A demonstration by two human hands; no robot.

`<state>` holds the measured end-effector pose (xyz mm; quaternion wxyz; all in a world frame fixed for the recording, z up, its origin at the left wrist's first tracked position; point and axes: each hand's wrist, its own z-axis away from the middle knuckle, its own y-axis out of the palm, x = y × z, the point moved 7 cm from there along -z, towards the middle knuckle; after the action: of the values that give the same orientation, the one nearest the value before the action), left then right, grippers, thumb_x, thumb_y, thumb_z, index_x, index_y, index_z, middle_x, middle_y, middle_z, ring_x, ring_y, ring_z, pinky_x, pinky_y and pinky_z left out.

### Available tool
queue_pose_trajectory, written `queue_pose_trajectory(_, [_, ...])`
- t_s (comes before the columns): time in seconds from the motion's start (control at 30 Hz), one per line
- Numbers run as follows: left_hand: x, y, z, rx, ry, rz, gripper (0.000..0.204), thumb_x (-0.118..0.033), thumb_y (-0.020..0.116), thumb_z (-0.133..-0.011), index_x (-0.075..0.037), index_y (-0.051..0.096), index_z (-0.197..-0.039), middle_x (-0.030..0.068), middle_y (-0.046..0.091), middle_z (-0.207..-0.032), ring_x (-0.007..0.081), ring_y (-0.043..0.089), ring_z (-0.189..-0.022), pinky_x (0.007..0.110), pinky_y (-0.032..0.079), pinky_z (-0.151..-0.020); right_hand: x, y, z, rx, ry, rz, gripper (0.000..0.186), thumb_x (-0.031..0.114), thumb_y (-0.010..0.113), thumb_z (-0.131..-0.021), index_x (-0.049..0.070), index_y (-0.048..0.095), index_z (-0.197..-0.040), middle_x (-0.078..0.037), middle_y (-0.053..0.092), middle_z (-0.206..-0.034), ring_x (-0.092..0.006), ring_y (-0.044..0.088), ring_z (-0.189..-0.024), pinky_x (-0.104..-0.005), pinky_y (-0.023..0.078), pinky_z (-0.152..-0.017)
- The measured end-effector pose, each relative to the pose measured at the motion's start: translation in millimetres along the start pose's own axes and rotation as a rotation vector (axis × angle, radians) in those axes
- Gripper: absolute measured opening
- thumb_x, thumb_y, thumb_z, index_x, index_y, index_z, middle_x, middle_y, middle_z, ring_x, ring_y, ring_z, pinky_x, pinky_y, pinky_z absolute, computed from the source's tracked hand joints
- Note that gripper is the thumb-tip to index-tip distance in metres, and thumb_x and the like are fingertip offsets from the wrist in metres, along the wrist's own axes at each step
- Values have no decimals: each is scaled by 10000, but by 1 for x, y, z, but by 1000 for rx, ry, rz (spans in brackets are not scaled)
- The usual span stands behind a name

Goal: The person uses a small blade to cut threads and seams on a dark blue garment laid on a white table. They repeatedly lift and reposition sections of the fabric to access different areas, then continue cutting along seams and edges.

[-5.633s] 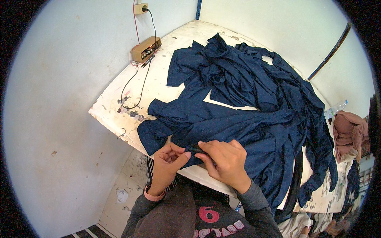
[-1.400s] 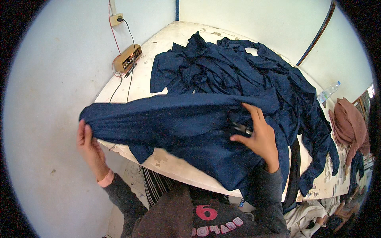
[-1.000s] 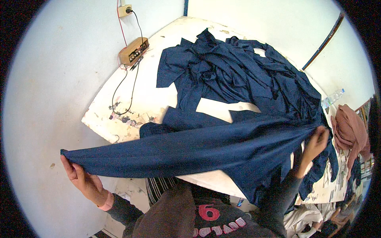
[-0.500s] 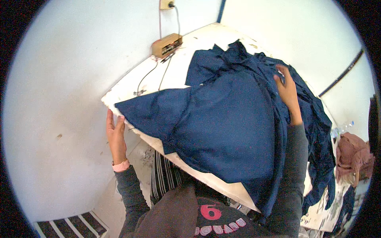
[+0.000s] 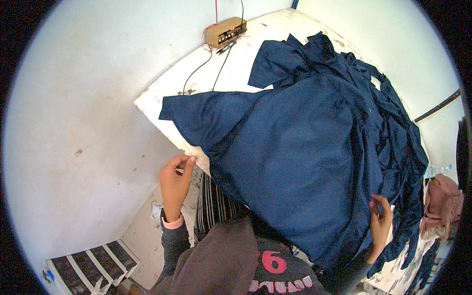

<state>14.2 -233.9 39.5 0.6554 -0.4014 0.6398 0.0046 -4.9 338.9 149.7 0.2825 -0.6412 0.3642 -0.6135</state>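
A large navy blue cloth garment point(image 5: 295, 142) lies spread and rumpled over the pale table, its near edge hanging toward me. Its narrow left part ends short of the table's left corner. My left hand point(image 5: 176, 184), with a pink band at the wrist, is at the table's near left edge, fingertips and thumb drawn together beside the cloth; whatever is between them is hidden. On the right, my right hand point(image 5: 381, 226) rests against the lower right part of the garment, its fingers curved and a gap showing between thumb and forefinger.
A tan box with knobs and wires point(image 5: 225, 32) stands at the back against the wall. The white table point(image 5: 169, 78) meets walls at left and back. A brownish-pink cloth point(image 5: 441, 201) and a clear plastic bottle point(image 5: 439, 170) are at far right. A black-and-white slatted item point(image 5: 93, 268) sits low left.
My right hand has come down from the upper right of the garment toward me. My left hand moved right and nearer along the table edge, its fingers closing. The garment's left tip shifted inward from the edge.
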Motion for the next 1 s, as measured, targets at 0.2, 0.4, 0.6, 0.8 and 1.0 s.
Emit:
queue_pose_trajectory(0.2, [-13, 30, -6, 195, 77, -137, 328, -353, 822, -831, -42, 773, -924, 92, 751, -899, 199, 681, -725, 333, 498, -643, -117, 13, 49, 32, 183, 172, 473, 198, 747, -918, -10, 624, -1325, -211, 608, -1405, -311, 580, -1308, -369, 431, -1106])
queue_pose_trajectory(0.4, [-4, 44, -4, 342, 394, -122, 251, -250, 850, -756, -59, 729, -865, 73, 711, -874, 238, 665, -750, 350, 508, -703, -156, 61, 3, -135, 76, 437, 516, 230, 655, -939, 94, 561, -1428, -84, 420, -1602, -380, 658, -1151, -435, 543, -942])
queue_pose_trajectory(0.6, [55, -38, -4, -36, 162, -232, 101, -163, 786, -813, -91, 749, -874, 62, 736, -892, 247, 676, -766, 360, 506, -696, -205, 84, -97, -172, 27, 833, 474, 257, 575, -960, 94, 553, -1404, -43, 458, -1578, -383, 725, -866, -495, 591, -730])
queue_pose_trajectory(0.8, [84, -90, 22, -157, -31, -591, 132, -144, 671, -944, -88, 750, -1033, 96, 741, -993, 262, 702, -872, 375, 536, -769, -222, 102, -155, -222, 60, 796, 444, 289, 561, -966, 105, 567, -1371, -62, 586, -1454, -398, 727, -835, -506, 592, -706])
queue_pose_trajectory(1.0, [-72, 73, 45, 227, 546, -106, 505, -351, 686, -955, -163, 577, -1410, 190, 498, -1500, 399, 521, -1321, 482, 430, -1068, -185, 83, -141, -143, -37, 637, 587, 312, 684, -900, 102, 534, -1428, -130, 616, -1402, -394, 703, -1002, -493, 576, -839])
